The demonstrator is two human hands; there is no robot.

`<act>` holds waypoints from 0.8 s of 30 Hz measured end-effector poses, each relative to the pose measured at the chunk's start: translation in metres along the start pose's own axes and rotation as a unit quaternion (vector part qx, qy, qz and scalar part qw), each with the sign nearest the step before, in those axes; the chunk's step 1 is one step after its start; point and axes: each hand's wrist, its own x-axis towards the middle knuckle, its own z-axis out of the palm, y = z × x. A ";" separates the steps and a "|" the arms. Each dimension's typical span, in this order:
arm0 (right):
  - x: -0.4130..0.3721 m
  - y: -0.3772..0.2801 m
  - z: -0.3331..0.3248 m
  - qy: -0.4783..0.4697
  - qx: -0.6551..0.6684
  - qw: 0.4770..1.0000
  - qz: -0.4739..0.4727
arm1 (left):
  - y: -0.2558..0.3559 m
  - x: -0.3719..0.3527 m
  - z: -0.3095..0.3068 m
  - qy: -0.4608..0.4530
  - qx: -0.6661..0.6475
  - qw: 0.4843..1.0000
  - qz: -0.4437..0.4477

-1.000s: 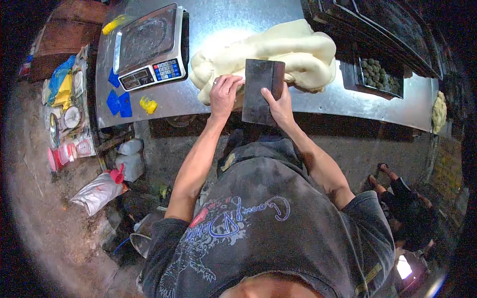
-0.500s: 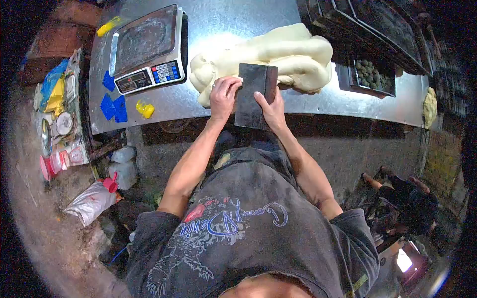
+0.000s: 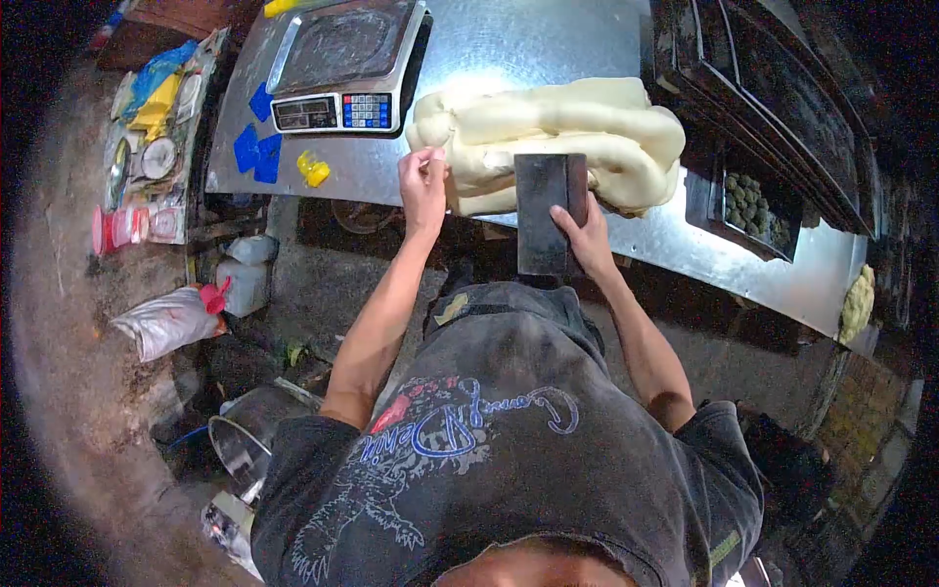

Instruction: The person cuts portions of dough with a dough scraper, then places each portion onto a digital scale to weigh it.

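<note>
- Gripping the dough scraper point(image 3: 548, 220) in our right hand point(image 3: 593, 242), we have, in the head view, its wide dark blade overlapping the near side of the dough point(image 3: 577, 115). The dough lies in a thick, folded mass on the metal table point(image 3: 509, 39).
- The near folds of the dough sit close to the table's edge, so a pull toward us could make them sag over it; soft, heavy dough would be the cause.
- If the blade swung left along the dough, it could nick our left hand point(image 3: 424, 191), since those fingers are bare and near its path.
- The surface looks smooth and perhaps tacky, so it might cling to the blade or our fingertips and tear on lifting.
- A hard shove leftward could bump the digital scale point(image 3: 337, 44), just beside the dough's far left end; a shove rightward could send it toward the black trays point(image 3: 763, 108).
- Our right thumb presses on the blade's face, with the other fingers closed behind it and mostly hidden. We cannot tell whether the blade touches the dough.
- Our left fingers are partly curled, tips close together, at or just beside the dough's left end. We cannot tell whether they pinch a scrap.
</note>
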 end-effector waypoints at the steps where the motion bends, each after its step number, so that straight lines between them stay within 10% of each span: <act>1: 0.006 -0.007 -0.002 -0.002 -0.013 1.000 -0.004 | -0.002 0.000 0.006 -0.012 0.030 0.999 0.020; 13: 0.051 -0.042 0.000 -0.118 -0.100 0.986 0.069 | 0.024 0.027 0.023 -0.207 0.256 0.935 0.133; 24: 0.059 -0.060 0.043 -0.126 -0.075 0.987 0.069 | -0.005 0.044 0.002 -0.121 0.117 0.982 0.090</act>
